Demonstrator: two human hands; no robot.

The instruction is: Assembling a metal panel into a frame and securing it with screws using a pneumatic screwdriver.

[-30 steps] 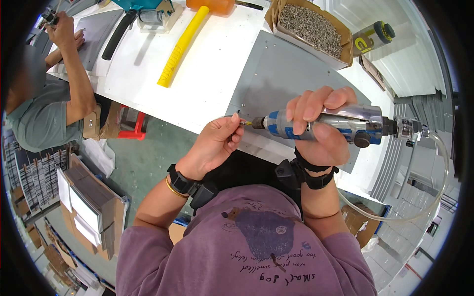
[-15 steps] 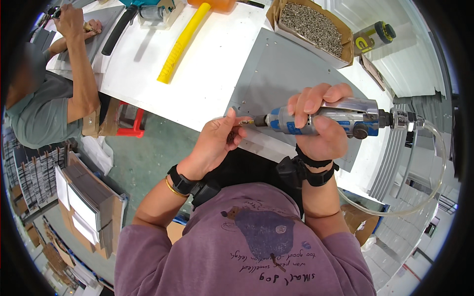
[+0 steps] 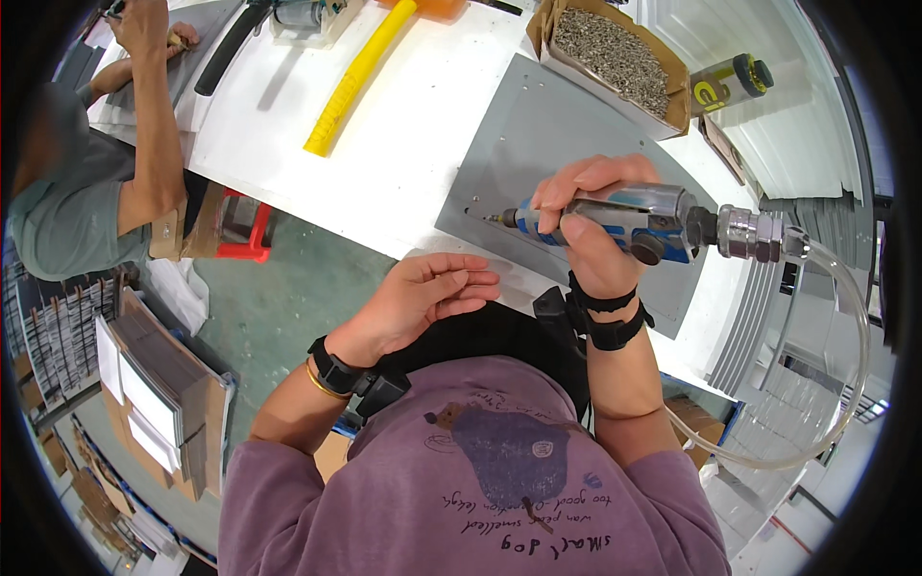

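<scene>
A silver and blue air screwdriver [image 3: 639,200] lies across my right hand [image 3: 605,264], whose fingers and thumb wrap round its body. Its bit points left and down at the grey panel [image 3: 547,125], close to small holes near the panel's left edge; whether the bit touches a fastener is too small to tell. From the tool's back end a clear air hose [image 3: 858,317] curves down on the right. My left hand [image 3: 418,298] hovers at the table's near edge, fingers bent together with the thumb against them. Whatever they hold, if anything, is hidden.
An open cardboard box of small metal fasteners [image 3: 615,58] stands behind the panel, beside a dark-capped bottle [image 3: 725,82]. A yellow tube [image 3: 360,77] lies on the white table [image 3: 259,144]. At left, a co-worker's arm [image 3: 154,144] reaches over the table, near a red stool [image 3: 252,240].
My left hand has drawn back from the bit, toward me. The screwdriver has tipped and moved left, bringing its bit down to the panel. The hose has swung lower.
</scene>
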